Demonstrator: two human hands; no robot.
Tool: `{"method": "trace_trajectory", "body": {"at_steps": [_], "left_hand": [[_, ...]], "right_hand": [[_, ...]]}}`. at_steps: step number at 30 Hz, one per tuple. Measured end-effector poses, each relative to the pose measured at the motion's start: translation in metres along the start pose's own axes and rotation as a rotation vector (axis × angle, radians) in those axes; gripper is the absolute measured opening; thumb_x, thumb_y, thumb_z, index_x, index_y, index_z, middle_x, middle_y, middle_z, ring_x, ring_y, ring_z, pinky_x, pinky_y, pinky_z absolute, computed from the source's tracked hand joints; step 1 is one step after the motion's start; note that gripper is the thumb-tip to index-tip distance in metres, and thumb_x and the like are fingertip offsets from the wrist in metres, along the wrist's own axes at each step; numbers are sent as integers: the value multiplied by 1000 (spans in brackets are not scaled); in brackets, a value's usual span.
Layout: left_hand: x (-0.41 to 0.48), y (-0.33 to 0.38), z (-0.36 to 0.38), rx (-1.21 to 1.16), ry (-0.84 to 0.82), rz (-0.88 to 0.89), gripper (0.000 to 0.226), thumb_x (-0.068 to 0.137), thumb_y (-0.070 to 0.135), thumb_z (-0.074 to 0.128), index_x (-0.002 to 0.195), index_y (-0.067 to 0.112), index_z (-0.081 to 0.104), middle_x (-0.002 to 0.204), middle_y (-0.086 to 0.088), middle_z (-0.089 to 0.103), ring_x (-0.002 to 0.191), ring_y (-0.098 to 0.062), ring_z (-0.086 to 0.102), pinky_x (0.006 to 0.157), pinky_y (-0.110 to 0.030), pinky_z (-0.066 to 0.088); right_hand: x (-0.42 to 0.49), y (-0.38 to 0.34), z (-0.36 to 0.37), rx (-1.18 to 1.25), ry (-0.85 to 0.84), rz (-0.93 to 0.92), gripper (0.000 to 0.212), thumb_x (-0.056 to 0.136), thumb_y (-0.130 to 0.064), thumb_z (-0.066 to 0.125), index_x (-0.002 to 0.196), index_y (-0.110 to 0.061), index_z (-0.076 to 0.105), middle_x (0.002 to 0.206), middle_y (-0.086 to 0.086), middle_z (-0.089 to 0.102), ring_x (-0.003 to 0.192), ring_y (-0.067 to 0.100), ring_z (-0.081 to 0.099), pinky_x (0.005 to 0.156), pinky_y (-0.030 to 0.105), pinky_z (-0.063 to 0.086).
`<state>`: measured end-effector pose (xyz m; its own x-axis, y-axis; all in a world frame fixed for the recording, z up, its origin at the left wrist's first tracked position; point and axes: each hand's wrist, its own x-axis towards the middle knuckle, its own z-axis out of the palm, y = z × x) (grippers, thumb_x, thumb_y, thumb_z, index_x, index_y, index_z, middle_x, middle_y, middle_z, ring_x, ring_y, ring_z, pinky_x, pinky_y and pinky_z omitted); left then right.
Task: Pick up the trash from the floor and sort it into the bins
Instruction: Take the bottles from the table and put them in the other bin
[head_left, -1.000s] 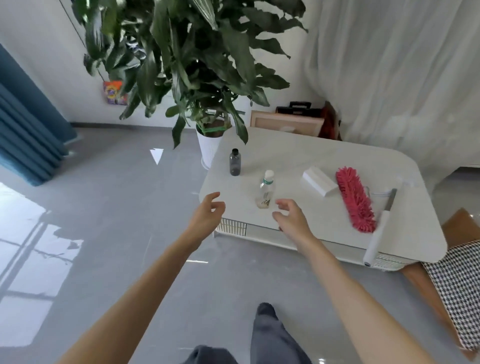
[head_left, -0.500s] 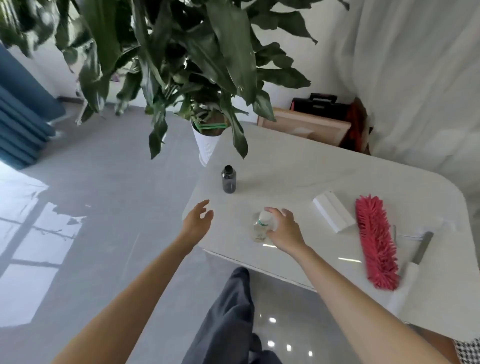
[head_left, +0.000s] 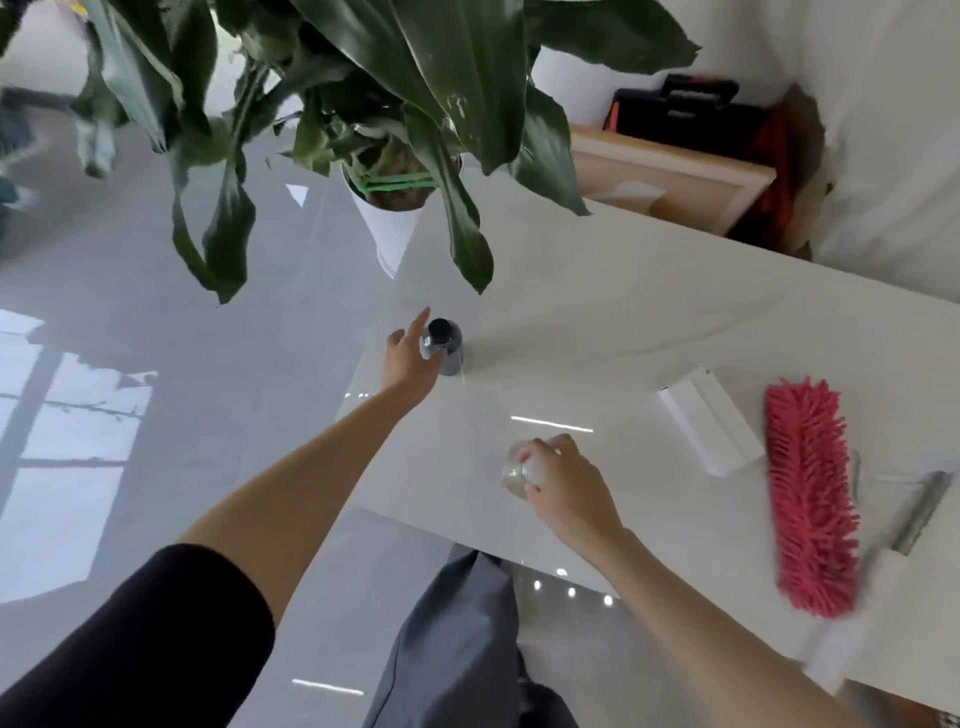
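Note:
A small dark bottle (head_left: 451, 345) with a black cap stands near the left edge of the white low table (head_left: 597, 322). My left hand (head_left: 408, 358) reaches it with fingers spread and touches its left side; no grip shows. Nearer the front edge, my right hand (head_left: 563, 486) grips a small clear plastic bottle (head_left: 514, 474) from above. Only part of that bottle shows under my fingers. No bins are in view.
A big potted plant in a white pot (head_left: 389, 228) hangs its leaves over the table's left end. A white box (head_left: 709, 421) and a red mop head (head_left: 810, 493) with a handle lie on the right. Grey glossy floor (head_left: 156, 338) lies left.
My left hand moved forward from the table's front corner to the dark bottle. My right hand stays closed over the clear bottle. The camera came closer and looks more steeply down.

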<state>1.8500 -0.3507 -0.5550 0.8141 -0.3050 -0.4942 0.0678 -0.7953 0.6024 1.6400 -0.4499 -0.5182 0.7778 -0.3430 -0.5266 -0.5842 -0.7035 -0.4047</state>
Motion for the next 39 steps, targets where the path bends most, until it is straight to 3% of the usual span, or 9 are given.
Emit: {"method": "trace_trajectory", "body": {"at_steps": [8,15,18,22,24,27,33,37,39], "left_hand": [[54,1,29,302,21,99,44,92,21,57,135,22,47,129,-13,39,119,-31,43,93,-35,45],[28,0,17,80,80,106,25,85,9,61,109,13,59,113,-10,43,98,-30,51,76,-31,46],[-8,4,-2,-65,89,96,26,82,10,66,107,13,60,106,-3,40,95,-28,52,76,-32,49],[-65,0,-36,-232,125,39,27,79,14,69,104,20,62,106,-2,42,90,-27,57,73,-31,55],[-95,-5,-53,-296,160,38,26,79,17,70,101,27,61,105,-1,42,90,-29,61,77,-40,57],[-144,-13,-72,-350,225,55,27,81,16,70,103,27,60,106,-2,42,88,-31,61,79,-43,57],[-264,-41,-87,-434,476,23,28,82,15,70,108,22,61,97,9,41,86,-27,61,81,-44,56],[-351,-71,-87,-430,659,-71,29,82,19,71,108,26,60,103,2,44,86,-23,64,84,-45,54],[-395,-87,-88,-461,740,-108,29,83,18,70,109,24,60,105,-1,44,87,-24,63,83,-43,55]], "right_hand": [[28,2,-31,230,92,102,29,82,-17,57,109,-27,57,109,-3,46,89,16,54,70,22,36],[21,-3,-46,432,166,157,27,79,-23,63,105,-30,60,107,-2,50,82,3,50,68,15,35],[13,-14,-60,518,186,137,32,77,-26,68,107,-27,60,107,-3,51,87,4,51,67,6,33],[-4,-29,-78,541,215,77,29,79,-22,68,107,-27,60,110,-2,53,93,8,51,70,10,38],[-15,-37,-86,531,227,36,28,79,-23,68,105,-29,60,109,-3,53,91,4,52,70,15,40],[-34,-51,-97,522,220,-33,27,79,-21,68,103,-30,59,108,-4,52,88,0,53,65,10,39],[-89,-80,-99,474,141,-249,26,79,-19,67,100,-30,59,109,-3,51,86,0,53,57,3,41],[-131,-106,-84,369,46,-404,25,80,-22,67,100,-30,57,107,-1,51,83,2,53,55,6,38],[-153,-125,-73,325,-5,-481,24,80,-24,68,101,-30,56,107,0,50,80,2,51,61,10,39]]}}
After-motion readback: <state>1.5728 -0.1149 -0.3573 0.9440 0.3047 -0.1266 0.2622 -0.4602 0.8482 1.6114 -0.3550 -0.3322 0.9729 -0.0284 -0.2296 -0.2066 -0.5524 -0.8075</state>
